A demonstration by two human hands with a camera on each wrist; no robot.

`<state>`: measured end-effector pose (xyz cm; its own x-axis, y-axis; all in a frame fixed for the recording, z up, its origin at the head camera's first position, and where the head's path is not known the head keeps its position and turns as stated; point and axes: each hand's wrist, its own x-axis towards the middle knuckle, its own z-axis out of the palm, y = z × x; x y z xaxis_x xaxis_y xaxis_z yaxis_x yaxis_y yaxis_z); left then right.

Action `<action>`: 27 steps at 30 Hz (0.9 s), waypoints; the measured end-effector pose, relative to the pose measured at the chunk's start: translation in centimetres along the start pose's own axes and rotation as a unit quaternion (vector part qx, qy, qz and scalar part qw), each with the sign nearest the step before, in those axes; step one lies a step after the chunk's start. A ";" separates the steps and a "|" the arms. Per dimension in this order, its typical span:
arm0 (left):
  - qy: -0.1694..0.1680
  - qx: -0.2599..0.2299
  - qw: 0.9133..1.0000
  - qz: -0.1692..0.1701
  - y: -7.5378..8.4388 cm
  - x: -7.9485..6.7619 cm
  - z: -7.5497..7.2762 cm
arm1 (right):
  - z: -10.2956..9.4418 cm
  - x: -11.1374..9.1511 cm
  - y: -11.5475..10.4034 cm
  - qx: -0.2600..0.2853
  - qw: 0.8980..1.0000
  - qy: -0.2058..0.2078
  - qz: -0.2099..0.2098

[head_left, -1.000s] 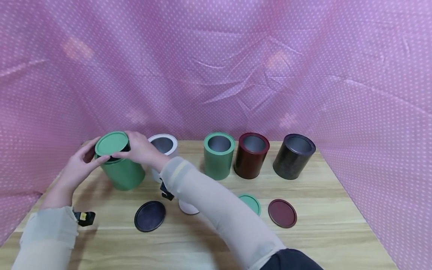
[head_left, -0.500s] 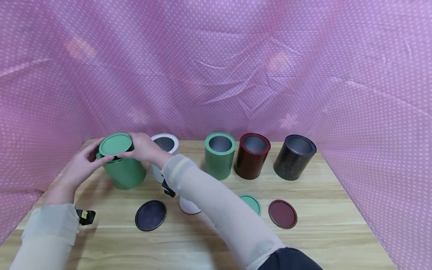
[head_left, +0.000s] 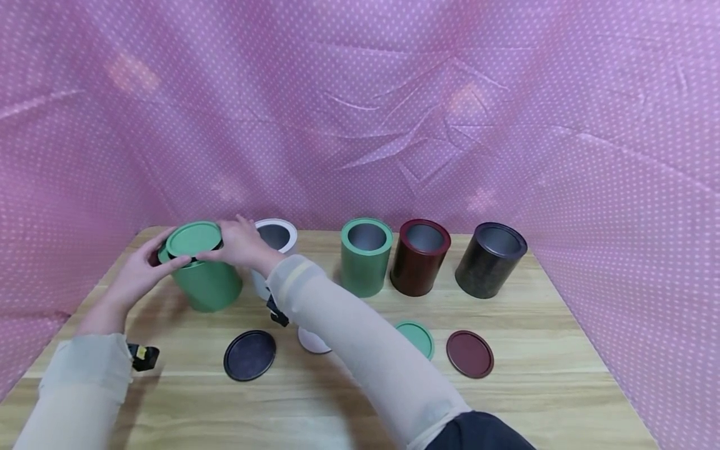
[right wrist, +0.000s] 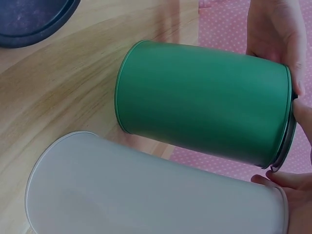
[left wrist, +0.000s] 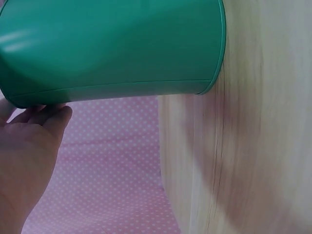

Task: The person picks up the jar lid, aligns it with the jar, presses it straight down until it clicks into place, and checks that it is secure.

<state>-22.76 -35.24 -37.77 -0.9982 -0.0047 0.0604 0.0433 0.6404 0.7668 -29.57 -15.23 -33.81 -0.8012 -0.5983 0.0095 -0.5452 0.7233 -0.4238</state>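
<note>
At the left in the head view, a green lid (head_left: 194, 237) lies over the mouth of a green can (head_left: 209, 289), with a dark gap showing under its front edge. My left hand (head_left: 137, 273) grips the lid's left side, thumb at the front edge. From the right, my right hand (head_left: 240, 244) holds the opposite side, its thumb close to the left one. In the right wrist view, the lid's dark underside (right wrist: 283, 146) stands slightly apart from the can's rim. The left wrist view has the fingertips (left wrist: 58, 122) right at the rim of the can.
A white can (right wrist: 146, 195) stands just right of the green one. Farther right are open green (head_left: 364, 275), dark red (head_left: 415, 275) and black (head_left: 482, 275) cans. Black (head_left: 250, 355), white (head_left: 312, 340), green (head_left: 417, 340) and dark red (head_left: 470, 354) lids lie in front.
The held green lid has shifted slightly to the right over the can, both hands moving with it. The other cans and lids stay in place.
</note>
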 end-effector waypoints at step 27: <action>0.019 0.001 0.999 0.026 -1.3 -1.0 -0.1 | 0.2 -0.8 0.0 0.014 1.000 -0.019 0.009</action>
<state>-21.77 -36.14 -38.76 -0.9923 -0.0005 0.1235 0.0943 0.6425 0.7605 -28.93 -14.82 -33.97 -0.8010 -0.5978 -0.0322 -0.5231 0.7250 -0.4480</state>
